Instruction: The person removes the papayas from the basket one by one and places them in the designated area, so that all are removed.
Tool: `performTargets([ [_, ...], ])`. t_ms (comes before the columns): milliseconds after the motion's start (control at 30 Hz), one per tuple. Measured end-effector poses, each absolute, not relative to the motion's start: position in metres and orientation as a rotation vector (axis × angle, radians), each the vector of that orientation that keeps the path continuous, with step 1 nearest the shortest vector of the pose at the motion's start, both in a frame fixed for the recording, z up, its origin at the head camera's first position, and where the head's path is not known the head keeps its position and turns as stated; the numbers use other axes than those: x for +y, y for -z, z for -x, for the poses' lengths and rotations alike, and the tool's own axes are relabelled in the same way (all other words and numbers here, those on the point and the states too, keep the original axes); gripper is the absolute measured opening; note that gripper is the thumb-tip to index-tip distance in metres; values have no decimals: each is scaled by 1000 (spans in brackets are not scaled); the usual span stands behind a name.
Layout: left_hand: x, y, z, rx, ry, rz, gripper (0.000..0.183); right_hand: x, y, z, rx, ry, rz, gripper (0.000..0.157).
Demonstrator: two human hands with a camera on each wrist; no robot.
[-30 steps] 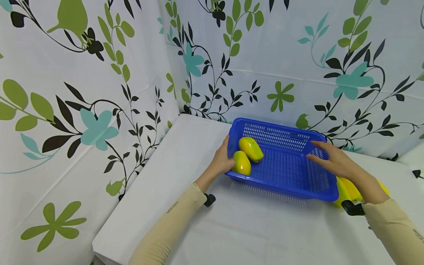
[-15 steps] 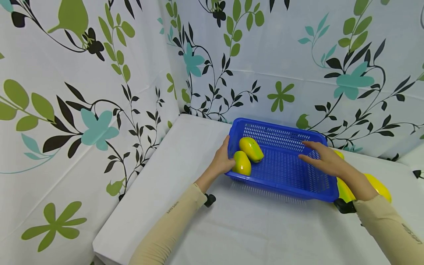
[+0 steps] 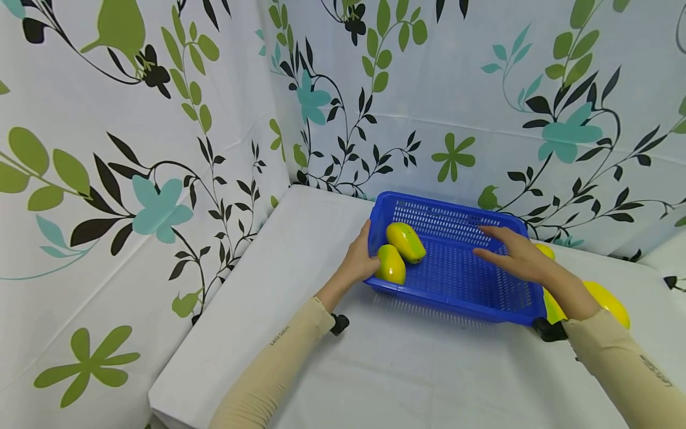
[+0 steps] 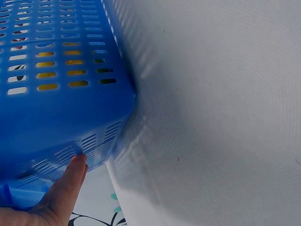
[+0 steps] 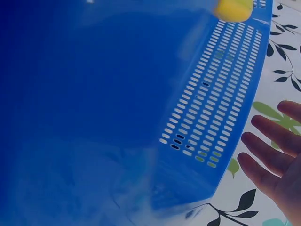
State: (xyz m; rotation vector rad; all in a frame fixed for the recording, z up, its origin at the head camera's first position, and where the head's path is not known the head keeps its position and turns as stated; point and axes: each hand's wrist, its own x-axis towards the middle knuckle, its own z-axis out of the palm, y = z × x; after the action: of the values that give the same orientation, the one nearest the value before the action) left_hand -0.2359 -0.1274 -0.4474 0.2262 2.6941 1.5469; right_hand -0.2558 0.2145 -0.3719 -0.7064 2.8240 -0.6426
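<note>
A blue perforated plastic basket [image 3: 455, 256] stands on the white-covered table. Two glossy yellow-green mangoes lie at its left end, the rear mango [image 3: 406, 241] close behind the front mango [image 3: 391, 265]. My left hand [image 3: 356, 256] grips the basket's left end, thumb at the rim beside the front mango. In the left wrist view, a finger [image 4: 70, 181] lies along the outside of the basket wall. My right hand [image 3: 517, 253] hovers over the basket's right end, fingers spread and holding nothing. The right wrist view shows those fingers [image 5: 263, 155] apart beyond the rim.
Yellow fruits lie right of the basket, partly hidden by it and my right forearm; the rightmost yellow fruit [image 3: 608, 302] shows best. A leaf-patterned curtain [image 3: 455, 89] hangs behind and to the left. The table's [image 3: 225, 333] left edge drops off beside my left arm.
My right hand has shifted left over the basket, uncovering more of the yellow fruit beside it. The left hand, basket and mangoes stay in place.
</note>
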Motion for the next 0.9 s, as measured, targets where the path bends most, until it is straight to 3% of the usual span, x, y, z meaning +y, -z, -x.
performTargets([
  [900, -129, 447, 235, 2688, -1551, -226, 96, 171, 365, 281, 2749, 639, 728, 74],
])
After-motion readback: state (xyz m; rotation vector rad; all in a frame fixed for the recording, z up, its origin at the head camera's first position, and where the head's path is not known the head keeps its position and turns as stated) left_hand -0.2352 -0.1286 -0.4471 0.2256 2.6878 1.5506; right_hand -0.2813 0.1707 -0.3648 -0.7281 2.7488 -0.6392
